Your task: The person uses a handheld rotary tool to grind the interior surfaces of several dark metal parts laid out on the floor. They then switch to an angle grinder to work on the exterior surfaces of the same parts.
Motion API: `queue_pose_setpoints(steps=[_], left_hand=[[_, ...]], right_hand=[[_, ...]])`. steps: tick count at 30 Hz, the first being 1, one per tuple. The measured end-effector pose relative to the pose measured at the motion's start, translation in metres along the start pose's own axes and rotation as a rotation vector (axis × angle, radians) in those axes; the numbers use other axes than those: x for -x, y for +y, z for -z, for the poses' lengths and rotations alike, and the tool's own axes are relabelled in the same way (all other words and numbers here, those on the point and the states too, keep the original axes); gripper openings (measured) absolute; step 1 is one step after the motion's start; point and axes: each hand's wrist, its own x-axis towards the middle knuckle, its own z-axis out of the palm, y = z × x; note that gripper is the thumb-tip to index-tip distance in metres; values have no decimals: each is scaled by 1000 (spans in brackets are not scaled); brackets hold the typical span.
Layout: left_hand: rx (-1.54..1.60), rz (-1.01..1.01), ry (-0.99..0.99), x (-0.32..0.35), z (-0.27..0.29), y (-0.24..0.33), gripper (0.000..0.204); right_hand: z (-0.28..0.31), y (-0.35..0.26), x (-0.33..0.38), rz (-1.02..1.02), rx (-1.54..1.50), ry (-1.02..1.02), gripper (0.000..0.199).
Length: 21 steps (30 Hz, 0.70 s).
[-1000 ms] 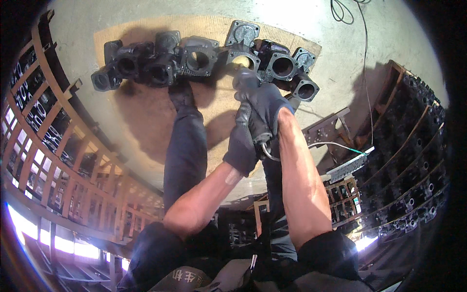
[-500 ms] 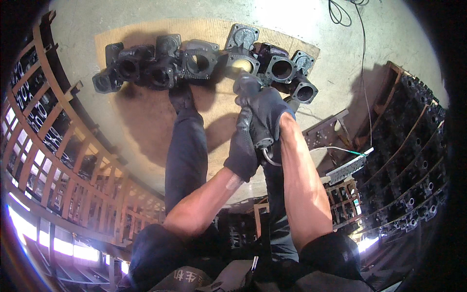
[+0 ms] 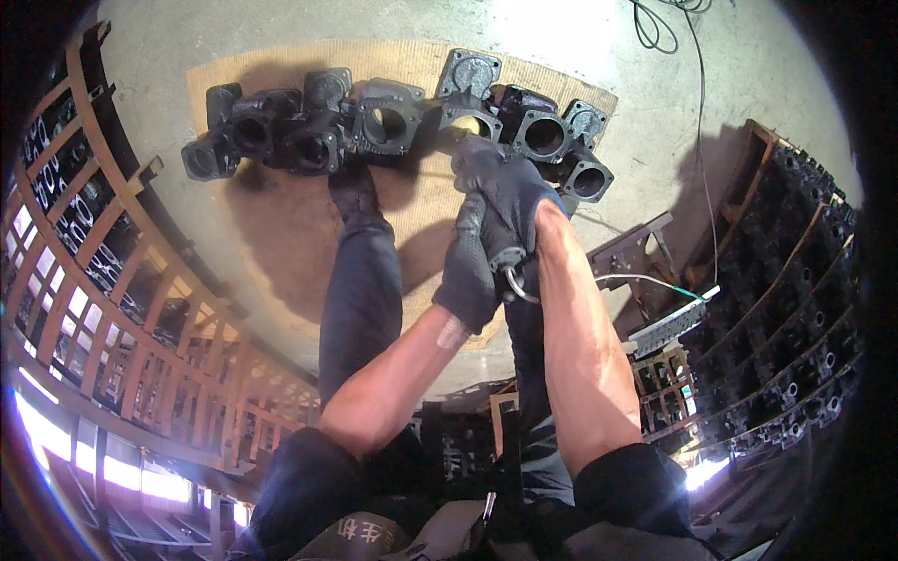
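Observation:
Both my gloved hands are closed around a dark cylindrical hand-held power tool (image 3: 508,258) with a pale hose at its rear end. My left hand (image 3: 469,266) wraps the body nearer me. Farther forward, my right hand (image 3: 510,192) grips the front, hiding the tool's tip. That front end points at the round opening of a black flanged metal casting (image 3: 470,73); whether it touches is hidden. Yellowish brightness shows inside the opening. To the left stands another flanged casting (image 3: 387,131); on the right is one with a wide dark bore (image 3: 541,136).
Several more castings (image 3: 311,150) line a brown corrugated sheet (image 3: 271,252) on the concrete floor. Slatted racks (image 3: 140,327) curve along the left. Stacked black parts (image 3: 786,309) fill the right, beside a perforated metal piece (image 3: 669,323). A thin cable (image 3: 703,150) runs down the right.
The view has shifted slightly, moving the castings a little within the picture. Both hands keep their grip on the tool at the same casting.

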Motion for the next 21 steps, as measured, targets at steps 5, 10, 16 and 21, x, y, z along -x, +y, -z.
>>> queue_pose_setpoints(steps=[5, 10, 16, 21], left_hand=[[-24, 4, 19, 16, 9, -11, 48], [-147, -1, 98, 30, 8, -14, 46], [-120, 3, 55, 31, 12, -23, 49], [-102, -9, 35, 15, 16, -18, 46]], right_hand=[[-8, -6, 34, -350, -199, 39, 37], [-4, -12, 49, -419, -201, 98, 31], [3, -7, 55, -413, -163, 43, 30], [-1, -8, 49, -317, -155, 77, 43]])
